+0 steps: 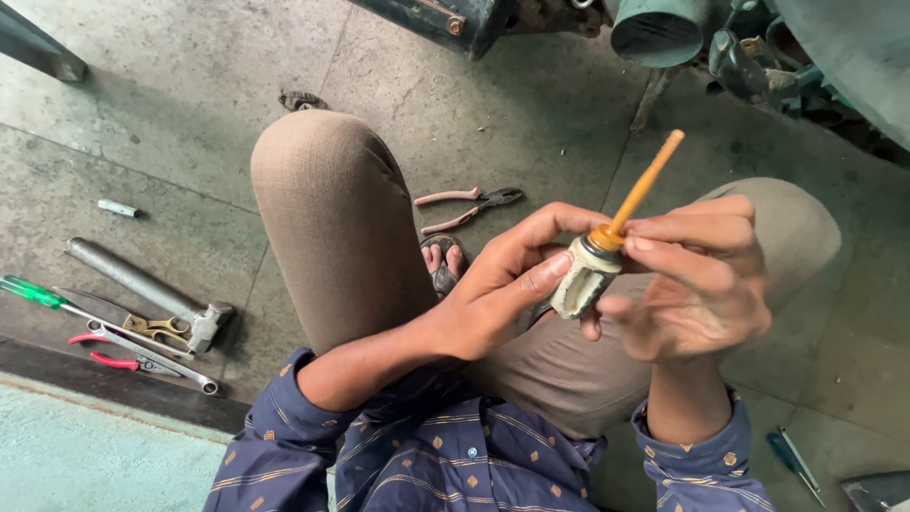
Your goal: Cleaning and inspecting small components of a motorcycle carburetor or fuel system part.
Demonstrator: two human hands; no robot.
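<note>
Metal-looking, the stiff, light part sits pinched at its body by both hands, left and right, rod toward 1 o'clock.

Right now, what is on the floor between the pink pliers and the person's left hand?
In the head view, a sandalled foot lies between the pink pliers and the left hand, which holds a small white part.

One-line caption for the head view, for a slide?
Squatting person's left hand and right hand hold a small cream part with an orange rod; pliers on the floor.
</note>
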